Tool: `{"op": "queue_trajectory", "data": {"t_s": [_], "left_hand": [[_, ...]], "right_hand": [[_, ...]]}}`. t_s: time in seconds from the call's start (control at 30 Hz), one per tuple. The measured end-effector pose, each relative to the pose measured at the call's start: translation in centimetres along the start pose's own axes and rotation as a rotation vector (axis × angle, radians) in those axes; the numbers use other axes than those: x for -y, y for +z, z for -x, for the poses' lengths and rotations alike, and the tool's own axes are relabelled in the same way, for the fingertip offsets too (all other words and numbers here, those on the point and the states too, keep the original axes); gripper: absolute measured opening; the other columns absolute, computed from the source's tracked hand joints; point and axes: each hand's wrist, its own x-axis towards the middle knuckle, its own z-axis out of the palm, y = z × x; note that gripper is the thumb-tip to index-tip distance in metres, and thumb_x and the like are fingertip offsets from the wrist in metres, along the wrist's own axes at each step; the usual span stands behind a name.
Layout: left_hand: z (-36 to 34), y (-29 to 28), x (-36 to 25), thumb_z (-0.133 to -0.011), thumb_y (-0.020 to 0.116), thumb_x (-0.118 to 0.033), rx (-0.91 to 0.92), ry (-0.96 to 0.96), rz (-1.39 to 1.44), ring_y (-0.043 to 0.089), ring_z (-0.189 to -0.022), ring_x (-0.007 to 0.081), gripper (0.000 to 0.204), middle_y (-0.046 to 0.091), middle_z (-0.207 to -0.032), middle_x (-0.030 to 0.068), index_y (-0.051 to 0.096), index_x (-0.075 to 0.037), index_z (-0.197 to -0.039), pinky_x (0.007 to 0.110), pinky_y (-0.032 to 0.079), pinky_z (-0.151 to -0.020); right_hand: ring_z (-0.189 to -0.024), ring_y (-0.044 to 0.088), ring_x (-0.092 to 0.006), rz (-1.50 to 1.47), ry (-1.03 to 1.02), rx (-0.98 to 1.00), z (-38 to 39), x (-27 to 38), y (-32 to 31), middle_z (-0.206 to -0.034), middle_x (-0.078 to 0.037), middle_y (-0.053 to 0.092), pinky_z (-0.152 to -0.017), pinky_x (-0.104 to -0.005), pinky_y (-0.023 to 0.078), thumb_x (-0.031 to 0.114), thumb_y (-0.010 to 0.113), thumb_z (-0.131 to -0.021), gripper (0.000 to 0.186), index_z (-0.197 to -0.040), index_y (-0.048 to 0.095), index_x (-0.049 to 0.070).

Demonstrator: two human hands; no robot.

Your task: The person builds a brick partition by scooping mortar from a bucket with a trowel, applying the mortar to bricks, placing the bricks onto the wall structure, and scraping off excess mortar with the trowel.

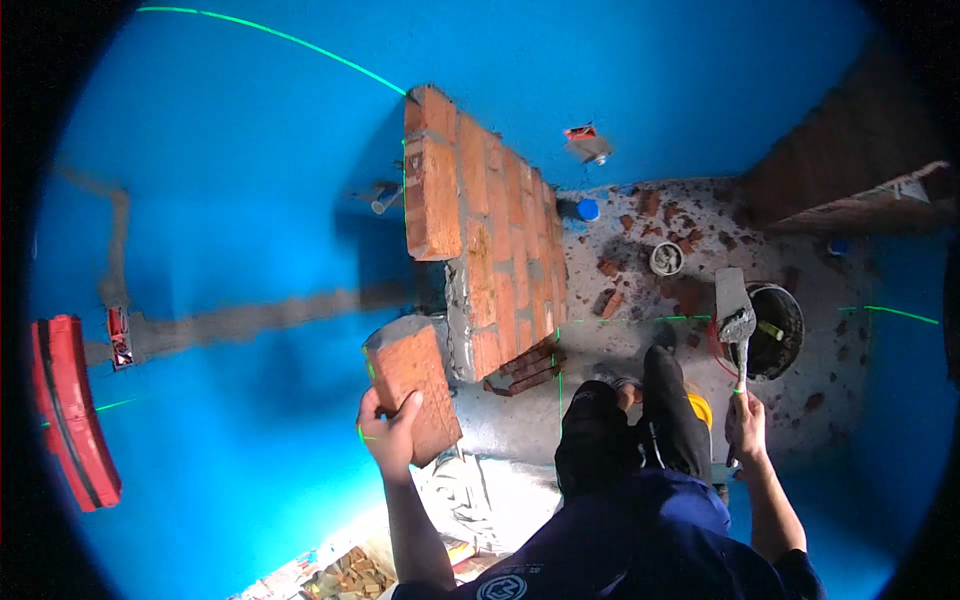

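Observation:
My left hand (390,435) grips a reddish brick (415,385) by its left side, thumb across its broad face. The brick is tilted, just left of and below an unfinished brick wall (505,240). Grey mortar (459,325) coats the stepped end of the wall beside it. Over on the right, my right hand (747,425) is closed around the handle of a trowel (731,290), its blade pointing away from me. A lump of wet mortar (738,325) clings near the base of the blade. The trowel overlaps the left rim of a dark bucket (790,310).
Broken brick pieces (650,205) and a small white pot (666,259) lie on the floor beyond my legs. Another brick structure (840,160) stands at the far right. A red case (75,410) is at far left. Green laser lines cross the blue walls (250,180).

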Motion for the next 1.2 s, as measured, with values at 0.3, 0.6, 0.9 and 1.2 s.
{"op": "queue_trajectory", "data": {"t_s": [0.3, 0.6, 0.9, 1.2], "left_hand": [[-4.1, 3.9, 1.4, -0.073, 0.079, -0.003, 0.176, 0.042, 0.080, 0.068, -0.086, 0.0200, 0.036, 0.070, -0.099, 0.0111, 0.060, 0.001, -0.103, 0.032, 0.053, -0.077], [-6.3, 6.0, 2.3, -0.065, 0.084, -0.015, 0.141, 0.160, -0.107, 0.069, -0.083, 0.0344, 0.040, 0.070, -0.090, 0.0192, 0.060, -0.001, -0.093, 0.040, 0.053, -0.073], [-8.2, 7.3, 0.4, -0.065, 0.084, -0.024, 0.126, 0.186, -0.332, 0.067, -0.089, 0.0384, 0.048, 0.068, -0.095, 0.0239, 0.060, 0.002, -0.096, 0.043, 0.053, -0.076], [-8.3, 7.7, -0.3, -0.063, 0.084, -0.030, 0.060, 0.216, -0.448, 0.066, -0.093, 0.0395, 0.057, 0.067, -0.098, 0.0248, 0.061, 0.003, -0.104, 0.044, 0.053, -0.078]], "right_hand": [[-0.036, 0.029, -0.0043, -0.157, 0.081, -0.134, 8.7, 2.9, -3.3, -0.050, 0.009, 0.033, -0.033, -0.0228, 0.022, 0.048, 0.049, -0.098, 0.042, -0.071, 0.039, 0.018], [-0.034, 0.030, -0.0058, -0.166, 0.000, -0.235, 12.2, 1.5, -4.8, -0.049, 0.008, 0.035, -0.032, -0.0240, 0.023, 0.052, 0.049, -0.097, 0.043, -0.073, 0.043, 0.017], [-0.034, 0.031, -0.0071, -0.315, 0.077, -0.296, 16.0, -4.4, -1.0, -0.050, 0.007, 0.036, -0.032, -0.0242, 0.026, 0.052, 0.050, -0.096, 0.042, -0.073, 0.044, 0.018], [-0.034, 0.032, -0.0075, -0.361, 0.070, -0.247, 17.8, -6.3, 0.8, -0.049, 0.006, 0.037, -0.032, -0.0245, 0.026, 0.049, 0.051, -0.097, 0.041, -0.072, 0.044, 0.017]]}}
